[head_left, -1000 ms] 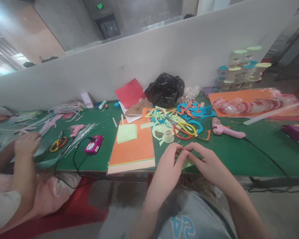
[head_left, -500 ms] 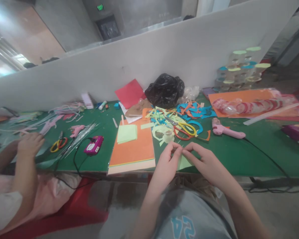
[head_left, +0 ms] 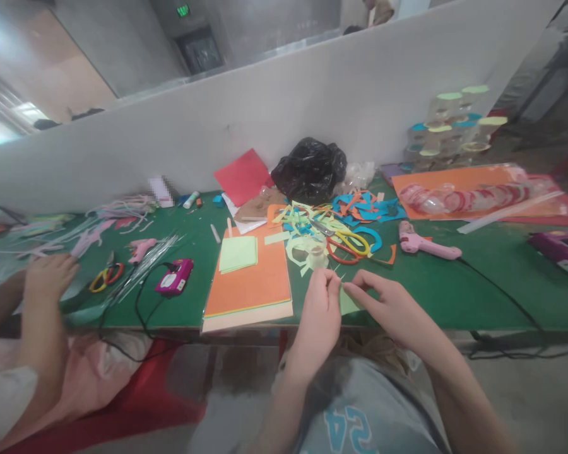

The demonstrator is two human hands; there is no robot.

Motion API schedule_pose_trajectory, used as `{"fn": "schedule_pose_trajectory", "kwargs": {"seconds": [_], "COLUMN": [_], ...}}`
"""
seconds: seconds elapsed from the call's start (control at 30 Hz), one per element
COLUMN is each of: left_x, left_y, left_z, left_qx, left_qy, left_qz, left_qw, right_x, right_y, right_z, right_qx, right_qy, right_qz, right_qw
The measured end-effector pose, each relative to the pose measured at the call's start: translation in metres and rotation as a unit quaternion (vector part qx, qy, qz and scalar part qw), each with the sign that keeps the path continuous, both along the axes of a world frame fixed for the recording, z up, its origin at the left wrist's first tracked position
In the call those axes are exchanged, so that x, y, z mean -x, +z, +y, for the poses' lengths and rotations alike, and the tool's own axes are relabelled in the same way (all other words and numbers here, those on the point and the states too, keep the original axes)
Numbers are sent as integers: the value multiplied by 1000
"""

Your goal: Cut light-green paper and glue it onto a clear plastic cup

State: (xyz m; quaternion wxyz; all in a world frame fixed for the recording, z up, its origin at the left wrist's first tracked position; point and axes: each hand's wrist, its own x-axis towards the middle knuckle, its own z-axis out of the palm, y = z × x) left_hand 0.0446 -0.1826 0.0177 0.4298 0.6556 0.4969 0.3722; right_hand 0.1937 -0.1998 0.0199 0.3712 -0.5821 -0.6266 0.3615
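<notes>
My left hand (head_left: 322, 306) is closed in a pinch near the table's front edge. Across a small gap, my right hand (head_left: 383, 299) pinches with thumb and forefinger. Whatever is between the fingertips is too small to make out. A light green sheet of paper (head_left: 349, 304) shows between and below the hands, partly hidden by them. Just beyond my left hand stands a small clear cup-like piece (head_left: 316, 257). Scissors with red and yellow handles (head_left: 353, 244) lie past the fingertips on a heap of paper scraps (head_left: 303, 221).
Orange sheets (head_left: 250, 284) carry a stack of green paper (head_left: 238, 253) on my left. To the right lie a pink glue gun (head_left: 428, 244) with its cord and a purple box (head_left: 561, 252). A black plastic bag (head_left: 310, 170) sits behind. At far left, a co-worker's arm (head_left: 47, 296) rests over the table.
My fingertips, which were touching, have drawn slightly apart. My left hand has turned more upright. The whole view has shifted a little.
</notes>
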Motion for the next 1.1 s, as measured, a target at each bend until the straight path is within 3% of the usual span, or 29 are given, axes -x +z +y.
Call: {"fn": "schedule_pose_trajectory", "kwargs": {"seconds": [0.13,0.3,0.43,0.57,0.83,0.97,1.1], "left_x": [3,7,10,13,15,24,34], "left_y": [0,-1,1,3,-9,-4,4], "left_z": [2,7,7,7,15,16,18], "left_qx": [-11,-11,-16,-11,-27,-30,-28], "left_qy": [9,33,51,41,41,20,27], "left_qz": [4,10,36,50,54,56,56], "left_qw": [1000,999,998,998,997,998,998], "right_x": [0,1,4,7,12,15,11], "right_y": [0,-4,-9,-10,-15,-13,-3], "right_z": [0,1,0,-1,0,2,3], "right_qx": [7,19,49,51,61,87,85], "right_qy": [-13,17,-42,-43,-79,-41,69], "right_qz": [2,-11,-97,-114,-159,-102,-21], "right_qw": [1000,1000,993,991,982,990,994]}}
